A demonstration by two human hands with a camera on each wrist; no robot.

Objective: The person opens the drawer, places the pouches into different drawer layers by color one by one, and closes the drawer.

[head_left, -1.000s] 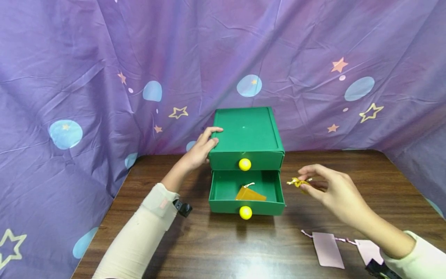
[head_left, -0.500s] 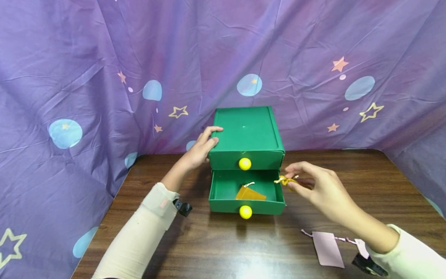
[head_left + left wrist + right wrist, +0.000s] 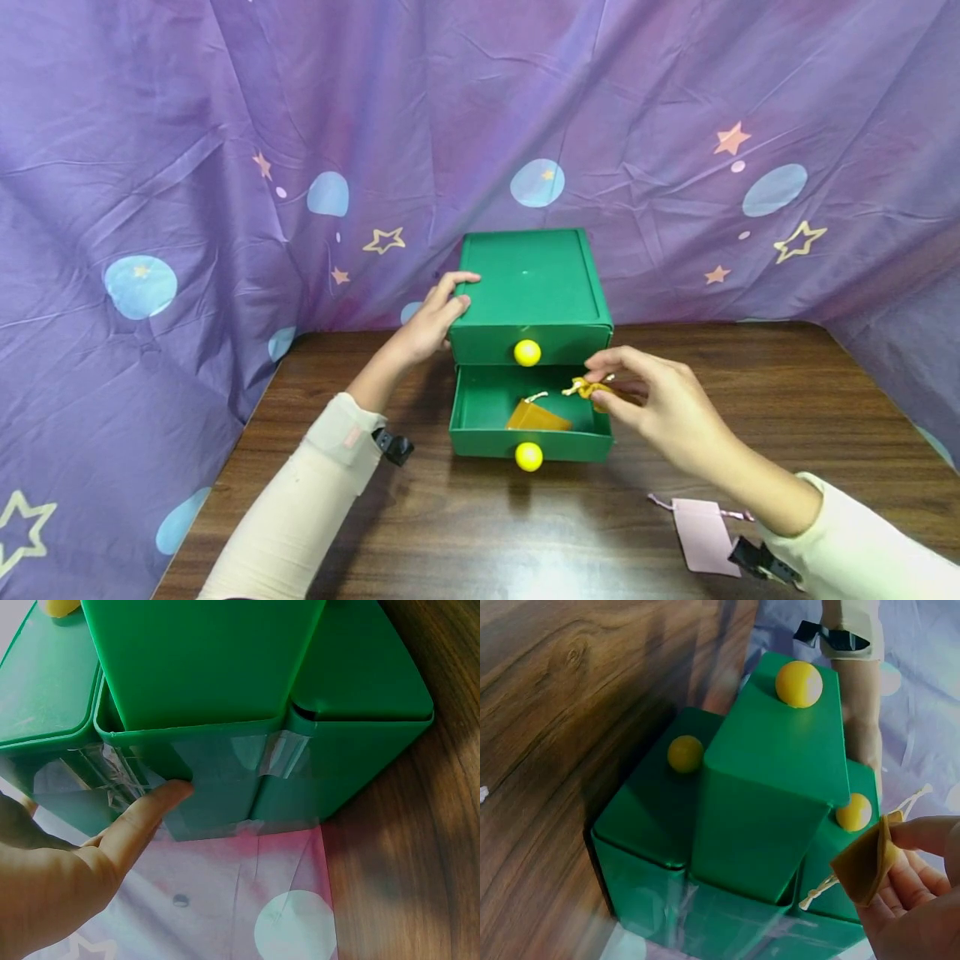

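Observation:
A green drawer cabinet [image 3: 528, 279] with yellow knobs stands on the table; its middle drawer [image 3: 480, 447] is pulled out. Inside that drawer lies a mustard-yellow drawstring pouch [image 3: 538, 417] with a pale cord. My left hand [image 3: 423, 327] rests against the cabinet's left side, fingertips at the top edge; in the left wrist view one digit lies straight along the side wall. My right hand [image 3: 667, 404] pinches a second yellow drawstring pouch [image 3: 859, 862] between thumb and fingers, over the right part of the open drawer. In the right wrist view its cord ends hang out on both sides.
A pink drawstring pouch [image 3: 701, 537] lies on the brown wooden table [image 3: 375, 525] at the front right, near the right wrist's black strap [image 3: 761, 562]. A purple curtain [image 3: 450, 125] with stars hangs behind the cabinet.
My right hand has moved left with the yellow pouch, from beside the cabinet to over the open drawer. The right sleeve now hides another pink pouch. My left hand has stayed put.

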